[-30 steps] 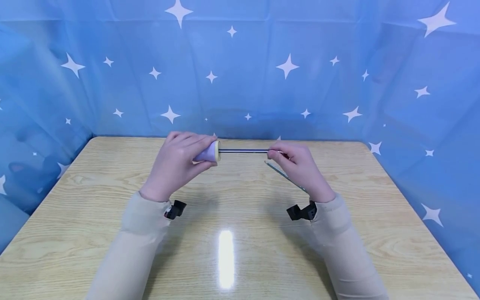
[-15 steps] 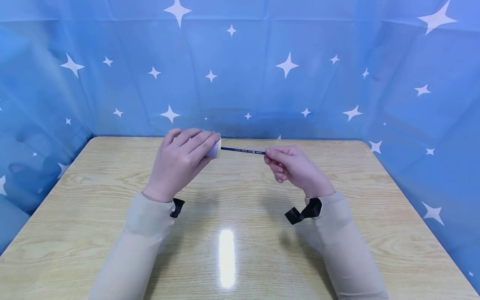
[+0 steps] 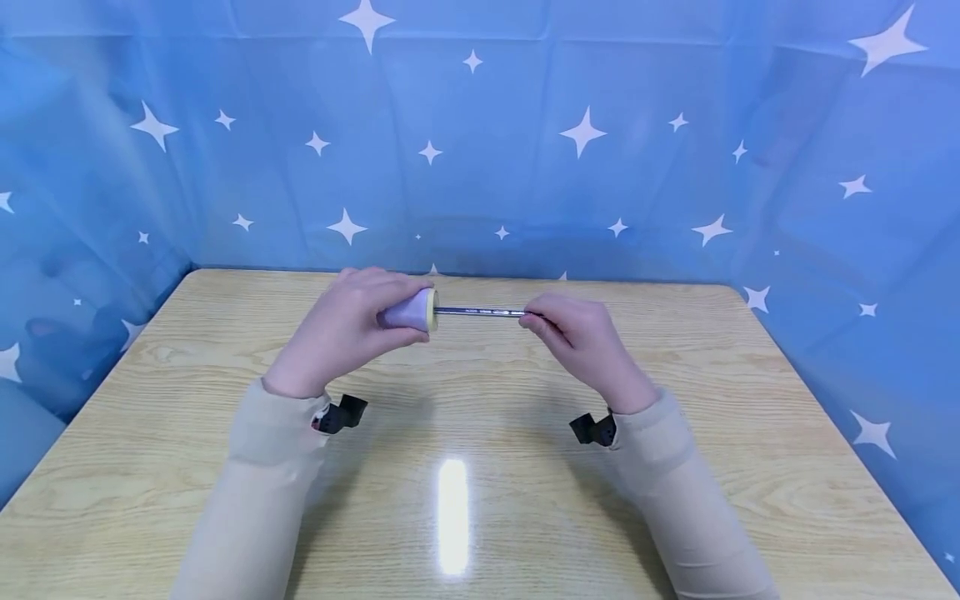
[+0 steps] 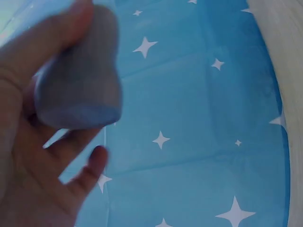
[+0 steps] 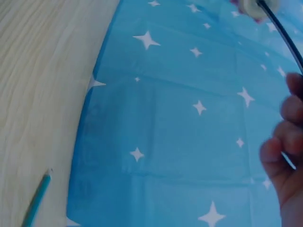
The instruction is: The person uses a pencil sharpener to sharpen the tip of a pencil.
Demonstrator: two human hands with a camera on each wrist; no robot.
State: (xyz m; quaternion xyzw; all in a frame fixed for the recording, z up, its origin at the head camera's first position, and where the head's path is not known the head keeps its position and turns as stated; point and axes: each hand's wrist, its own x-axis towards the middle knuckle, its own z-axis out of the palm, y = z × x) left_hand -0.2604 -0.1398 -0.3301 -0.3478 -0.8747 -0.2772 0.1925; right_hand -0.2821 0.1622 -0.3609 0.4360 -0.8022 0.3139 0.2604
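Note:
In the head view my left hand (image 3: 341, 333) grips a lilac pencil sharpener (image 3: 405, 311) with a cream end that faces right. In the left wrist view the sharpener (image 4: 83, 75) looks dark and waisted, held between thumb and fingers. A dark pencil (image 3: 480, 312) lies level in the air, one end in the middle of the cream face. My right hand (image 3: 588, 343) pinches the pencil's other end, whose tip is hidden by the fingers. The right wrist view shows this pencil (image 5: 282, 35) meeting the round cream end (image 5: 248, 8).
A green pencil (image 5: 38, 198) lies on the wooden table (image 3: 495, 392), seen in the right wrist view; in the head view it is hidden. Blue star-printed cloth (image 3: 480, 150) stands behind the table and along both sides.
Both hands have turned and dipped slightly, showing more of the sharpener between left thumb and fingers. The right hand's hold rolled over and back on the pencil, which now lies level.

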